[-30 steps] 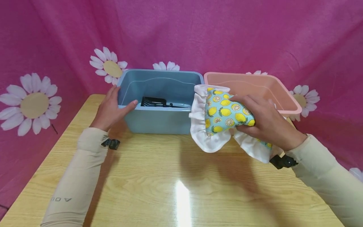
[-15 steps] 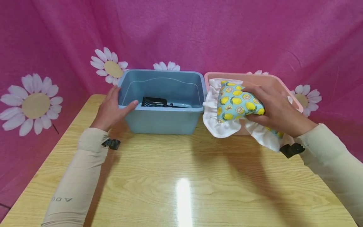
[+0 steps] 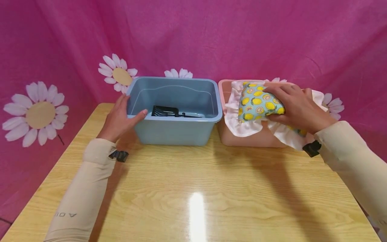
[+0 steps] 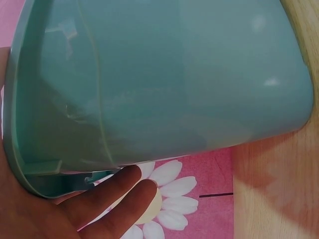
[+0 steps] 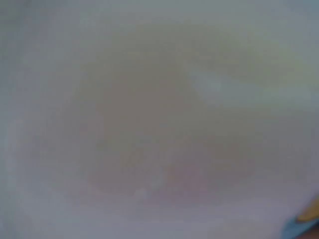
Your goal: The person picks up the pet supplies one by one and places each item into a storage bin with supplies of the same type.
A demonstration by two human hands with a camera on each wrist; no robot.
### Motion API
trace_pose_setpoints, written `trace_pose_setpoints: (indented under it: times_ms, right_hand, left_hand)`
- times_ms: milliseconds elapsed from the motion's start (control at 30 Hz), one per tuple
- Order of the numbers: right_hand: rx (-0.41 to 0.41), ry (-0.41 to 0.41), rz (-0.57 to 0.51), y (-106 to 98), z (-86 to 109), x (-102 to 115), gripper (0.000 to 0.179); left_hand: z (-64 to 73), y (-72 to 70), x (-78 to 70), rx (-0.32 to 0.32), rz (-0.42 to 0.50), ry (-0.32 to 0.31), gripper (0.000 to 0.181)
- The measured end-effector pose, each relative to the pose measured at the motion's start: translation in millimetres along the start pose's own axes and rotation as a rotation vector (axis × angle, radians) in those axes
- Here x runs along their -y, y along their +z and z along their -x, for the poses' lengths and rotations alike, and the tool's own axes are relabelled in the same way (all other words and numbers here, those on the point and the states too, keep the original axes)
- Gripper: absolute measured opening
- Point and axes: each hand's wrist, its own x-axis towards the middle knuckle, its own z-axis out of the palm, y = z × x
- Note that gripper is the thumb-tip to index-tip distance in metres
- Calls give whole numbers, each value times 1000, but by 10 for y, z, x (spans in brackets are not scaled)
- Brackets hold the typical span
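Observation:
My right hand (image 3: 297,109) grips a lemon-print cushion (image 3: 258,104) with a white ruffled edge, bunching its middle. The cushion hangs over the near side of the pink bin (image 3: 242,137), covering much of its opening. My left hand (image 3: 119,117) rests at the left corner of the blue bin (image 3: 173,132), thumb across the near rim. In the left wrist view, straight fingers (image 4: 119,199) lie along the outside of the bin. Inside the blue bin is a black slotted spatula (image 3: 164,111), partly hidden by the wall. Pale blurred cloth fills the right wrist view.
Both bins stand side by side at the back of a wooden table (image 3: 169,191). Behind them hangs a pink curtain (image 3: 193,37) with printed daisies. A black band (image 3: 119,155) sits on the left wrist.
My right hand has carried the cushion rightward and away from me, from in front of the gap between the bins to over the pink bin. My left hand stays on the blue bin.

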Motion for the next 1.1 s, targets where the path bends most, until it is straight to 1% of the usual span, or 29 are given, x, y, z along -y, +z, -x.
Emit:
trace_pose_setpoints:
  times_ms: [167,300,500,667,767,933,1100]
  right_hand:
    - [18,-1,70,49,-70,-84,87]
    - [8,-13,92,78,-100,-140,89]
    - [34,-3,86,155,-185,-199,89]
    - [35,-26,87,314,-352,-249,88]
    - [37,-38,98,414,-422,-282,88]
    - [59,-46,101,533,-440,-345,88]
    - [73,-75,85,589,-449,-386,89]
  left_hand:
    - [-6,-4,3,4,-3,-3,103]
    - [-17,8,2,2,-6,7,103]
    - [-26,16,-9,8,-9,12,102]
    - [7,-42,29,-10,-24,11,100]
    - [17,-53,53,-20,-37,13,99]
    - [7,-24,43,-10,-31,12,101]
    - [-14,5,8,-8,-27,2,101]
